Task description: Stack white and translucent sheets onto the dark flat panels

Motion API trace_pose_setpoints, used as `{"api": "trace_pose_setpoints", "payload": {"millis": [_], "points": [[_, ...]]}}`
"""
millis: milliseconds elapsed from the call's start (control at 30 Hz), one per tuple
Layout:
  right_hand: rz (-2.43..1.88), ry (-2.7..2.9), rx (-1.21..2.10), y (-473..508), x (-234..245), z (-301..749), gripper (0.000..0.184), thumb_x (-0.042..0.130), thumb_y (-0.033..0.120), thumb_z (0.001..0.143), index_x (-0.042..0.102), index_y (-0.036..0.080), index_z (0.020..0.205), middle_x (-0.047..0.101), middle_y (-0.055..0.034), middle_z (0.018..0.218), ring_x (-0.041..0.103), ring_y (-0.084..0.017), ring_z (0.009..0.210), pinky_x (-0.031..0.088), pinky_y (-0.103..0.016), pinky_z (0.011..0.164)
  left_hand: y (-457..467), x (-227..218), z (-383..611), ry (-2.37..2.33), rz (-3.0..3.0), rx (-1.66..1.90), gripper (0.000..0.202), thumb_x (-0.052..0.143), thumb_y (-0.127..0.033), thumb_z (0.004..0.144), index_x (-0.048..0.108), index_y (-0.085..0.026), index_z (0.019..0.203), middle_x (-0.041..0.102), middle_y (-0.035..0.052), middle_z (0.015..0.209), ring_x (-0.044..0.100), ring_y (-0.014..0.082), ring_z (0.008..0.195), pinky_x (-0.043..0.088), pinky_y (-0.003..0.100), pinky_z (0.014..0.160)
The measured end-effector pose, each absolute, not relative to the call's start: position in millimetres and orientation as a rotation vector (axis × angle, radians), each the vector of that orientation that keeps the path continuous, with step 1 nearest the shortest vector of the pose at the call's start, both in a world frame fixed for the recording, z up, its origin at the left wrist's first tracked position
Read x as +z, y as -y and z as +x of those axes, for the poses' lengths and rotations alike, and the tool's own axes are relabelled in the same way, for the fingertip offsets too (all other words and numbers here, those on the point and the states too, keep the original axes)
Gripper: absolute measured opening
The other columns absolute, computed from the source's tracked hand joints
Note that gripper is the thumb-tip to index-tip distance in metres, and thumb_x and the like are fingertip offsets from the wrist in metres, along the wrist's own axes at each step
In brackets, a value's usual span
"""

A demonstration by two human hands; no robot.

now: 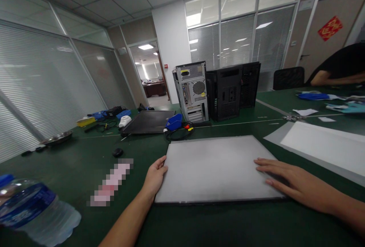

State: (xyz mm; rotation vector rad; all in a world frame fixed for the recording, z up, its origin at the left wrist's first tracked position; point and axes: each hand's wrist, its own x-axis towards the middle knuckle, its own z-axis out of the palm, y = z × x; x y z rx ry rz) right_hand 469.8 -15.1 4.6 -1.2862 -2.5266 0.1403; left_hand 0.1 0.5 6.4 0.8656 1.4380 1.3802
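Observation:
A flat white rectangular panel point(213, 171) with a thin dark rim, like the backlight part of a screen, lies on the green table in front of me. My left hand point(155, 174) grips its left edge, the thumb at the top side and the other fingers partly hidden along the rim. On the panel's right part rests my right hand point(291, 180), its fingers stretched out and slightly apart, holding nothing. White translucent sheets point(327, 144) lie to the right of the panel.
Beyond the panel stand a grey computer case point(191, 93) and black cases point(226, 95). A dark flat screen point(149, 121), a blue object point(173, 122) with cables and a black round piece point(117, 152) lie left. A water bottle point(37, 209) is near left; a person point(339, 64) leans at far right.

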Motion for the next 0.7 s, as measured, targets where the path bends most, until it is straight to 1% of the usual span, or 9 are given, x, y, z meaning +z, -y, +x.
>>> {"api": "trace_pose_setpoints", "payload": {"millis": [133,267,367,500,633,700], "points": [[-1.320,2.498,0.137,16.0,6.2,472.8,0.046,0.050,0.046,0.088,0.051,0.035,0.133,0.049,0.0000,0.138,0.046,-0.025,0.126,0.040,-0.050,0.105,0.0,7.3,0.1,-1.427,0.861,1.376,0.044,0.056,0.005,0.072,0.068,-0.017,0.107,0.066,0.0097,0.123,0.063,0.0200,0.110,0.046,0.031,0.097],[-1.313,2.522,0.128,18.1,4.3,471.3,0.048,0.049,0.046,0.089,0.047,0.038,0.136,0.045,0.0014,0.142,0.045,-0.024,0.128,0.040,-0.050,0.105,-1.8,5.0,-0.9,-1.429,0.867,1.384,0.045,0.059,0.006,0.069,0.068,-0.017,0.107,0.068,0.0102,0.119,0.066,0.0202,0.105,0.048,0.031,0.094],[-1.294,2.558,0.134,19.1,3.9,468.5,0.048,0.048,0.045,0.090,0.045,0.038,0.137,0.043,0.0013,0.143,0.043,-0.024,0.129,0.040,-0.051,0.105,-2.6,2.9,-1.4,-1.421,0.852,1.375,0.051,0.059,0.005,0.070,0.064,-0.015,0.116,0.070,0.0116,0.113,0.069,0.0195,0.093,0.052,0.031,0.086],[-1.280,2.519,0.183,16.3,4.6,472.3,0.045,0.049,0.044,0.089,0.049,0.037,0.134,0.048,0.0014,0.139,0.046,-0.023,0.127,0.040,-0.048,0.106,-1.9,1.2,-1.6,-1.423,0.853,1.352,0.060,0.059,0.001,0.072,0.053,-0.014,0.129,0.072,0.0122,0.105,0.070,0.0172,0.076,0.053,0.028,0.071],[-1.435,2.427,0.133,4.6,3.2,492.9,0.047,0.046,0.047,0.089,0.048,0.036,0.135,0.046,0.0017,0.141,0.042,-0.023,0.130,0.036,-0.047,0.108,-1.4,1.9,-1.6,-1.402,0.858,1.332,0.066,0.057,0.001,0.070,0.048,-0.015,0.133,0.071,0.0118,0.105,0.069,0.0169,0.071,0.052,0.027,0.063],[-1.590,2.306,-0.002,-3.9,1.0,510.8,0.048,0.043,0.050,0.089,0.051,0.032,0.133,0.046,-0.0015,0.142,0.042,-0.026,0.130,0.034,-0.047,0.109,-1.1,3.7,-0.9,-1.416,0.870,1.324,0.064,0.055,0.003,0.068,0.051,-0.015,0.130,0.071,0.0115,0.105,0.068,0.0165,0.071,0.051,0.026,0.062]]}}
